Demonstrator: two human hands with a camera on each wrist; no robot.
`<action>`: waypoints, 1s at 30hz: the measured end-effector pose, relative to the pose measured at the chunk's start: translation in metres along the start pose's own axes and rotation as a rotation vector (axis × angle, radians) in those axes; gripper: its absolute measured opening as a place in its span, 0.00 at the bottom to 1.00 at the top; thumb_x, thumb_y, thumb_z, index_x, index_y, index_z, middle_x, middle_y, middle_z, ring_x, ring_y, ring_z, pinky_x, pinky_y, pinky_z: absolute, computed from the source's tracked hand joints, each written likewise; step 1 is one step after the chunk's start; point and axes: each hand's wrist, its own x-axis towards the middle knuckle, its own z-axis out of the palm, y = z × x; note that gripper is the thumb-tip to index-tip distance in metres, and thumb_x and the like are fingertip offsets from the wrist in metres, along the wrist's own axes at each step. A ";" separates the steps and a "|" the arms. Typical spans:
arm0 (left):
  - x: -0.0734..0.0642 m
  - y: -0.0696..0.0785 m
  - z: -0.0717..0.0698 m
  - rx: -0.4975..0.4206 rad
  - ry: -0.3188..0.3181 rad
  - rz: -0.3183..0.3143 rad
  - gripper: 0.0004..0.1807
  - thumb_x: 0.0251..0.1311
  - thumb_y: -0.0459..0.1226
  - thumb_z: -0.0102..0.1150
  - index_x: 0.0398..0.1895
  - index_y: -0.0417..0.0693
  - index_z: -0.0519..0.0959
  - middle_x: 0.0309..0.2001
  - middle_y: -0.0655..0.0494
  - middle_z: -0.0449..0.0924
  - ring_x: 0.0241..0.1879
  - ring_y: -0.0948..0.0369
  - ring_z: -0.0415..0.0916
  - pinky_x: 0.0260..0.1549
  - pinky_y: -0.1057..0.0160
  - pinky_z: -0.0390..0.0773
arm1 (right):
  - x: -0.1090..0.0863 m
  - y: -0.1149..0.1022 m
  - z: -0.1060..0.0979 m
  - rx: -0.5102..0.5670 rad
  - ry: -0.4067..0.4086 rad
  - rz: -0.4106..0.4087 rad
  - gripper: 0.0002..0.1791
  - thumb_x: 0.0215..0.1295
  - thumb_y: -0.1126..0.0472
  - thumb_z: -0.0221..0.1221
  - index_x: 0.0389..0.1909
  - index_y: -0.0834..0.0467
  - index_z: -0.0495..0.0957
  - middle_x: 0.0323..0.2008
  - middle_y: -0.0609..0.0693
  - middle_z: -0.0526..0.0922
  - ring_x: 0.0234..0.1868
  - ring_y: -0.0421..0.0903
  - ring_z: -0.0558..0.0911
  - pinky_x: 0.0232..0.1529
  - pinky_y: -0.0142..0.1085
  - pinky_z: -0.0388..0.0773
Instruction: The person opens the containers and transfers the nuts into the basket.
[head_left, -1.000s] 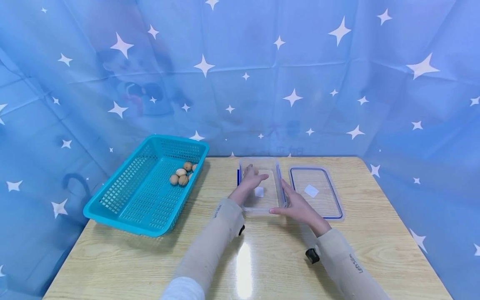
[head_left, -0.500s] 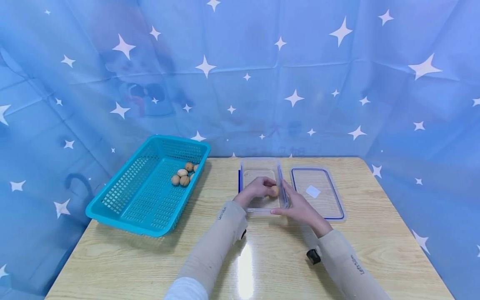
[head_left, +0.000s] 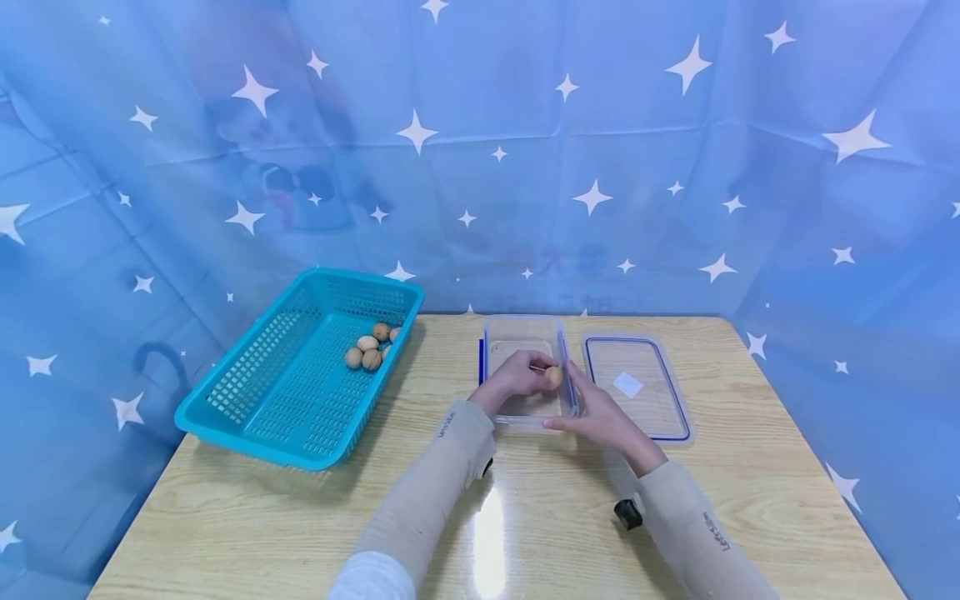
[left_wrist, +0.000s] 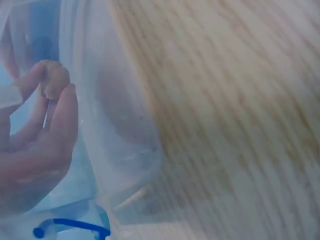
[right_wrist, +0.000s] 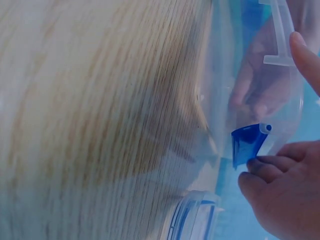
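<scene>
A clear plastic food container (head_left: 522, 317) with blue latches stands mid-table in the head view. Inside it my left hand (head_left: 517, 375) pinches a walnut (head_left: 553, 376) close to the container's right wall. The left wrist view shows this walnut (left_wrist: 55, 81) between thumb and fingertips, seen through the plastic. My right hand (head_left: 603, 415) grips the container's right side, thumb at the near corner and fingers along the outer wall. A blue latch (right_wrist: 248, 142) hangs by those fingers in the right wrist view, where the left hand shows through the wall.
At the left, a turquoise basket (head_left: 306, 417) holds several walnuts (head_left: 371, 359) along its right side. Flat on the table to the container's right lies its clear lid (head_left: 652, 392) with a blue seal and a white label (head_left: 627, 384). A blue starry curtain (head_left: 480, 167) hangs behind the table.
My left hand has moved from the container's far left to its right wall, bringing a walnut along; in the last half second it hardly moved. The right hand keeps its grip.
</scene>
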 end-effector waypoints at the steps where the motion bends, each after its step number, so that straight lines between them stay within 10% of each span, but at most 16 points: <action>1: 0.000 0.001 -0.001 0.000 0.004 0.009 0.20 0.59 0.35 0.69 0.56 0.49 0.82 0.53 0.52 0.83 0.48 0.59 0.80 0.46 0.66 0.81 | 0.000 0.000 0.000 0.003 0.003 -0.003 0.64 0.57 0.42 0.70 0.80 0.62 0.37 0.80 0.63 0.40 0.78 0.67 0.50 0.74 0.64 0.54; 13: -0.012 0.040 -0.044 -0.053 -0.043 0.193 0.24 0.64 0.33 0.64 0.64 0.45 0.76 0.61 0.47 0.79 0.60 0.53 0.78 0.58 0.60 0.80 | -0.001 0.002 0.004 0.039 -0.001 -0.016 0.63 0.58 0.43 0.70 0.80 0.63 0.37 0.80 0.64 0.40 0.78 0.67 0.49 0.74 0.65 0.53; 30: -0.068 0.073 -0.170 -0.043 0.043 0.243 0.25 0.67 0.33 0.60 0.68 0.47 0.73 0.64 0.46 0.76 0.64 0.52 0.74 0.64 0.52 0.75 | -0.001 0.001 0.000 -0.020 0.009 0.010 0.64 0.57 0.42 0.70 0.79 0.63 0.37 0.80 0.64 0.40 0.78 0.68 0.48 0.75 0.63 0.51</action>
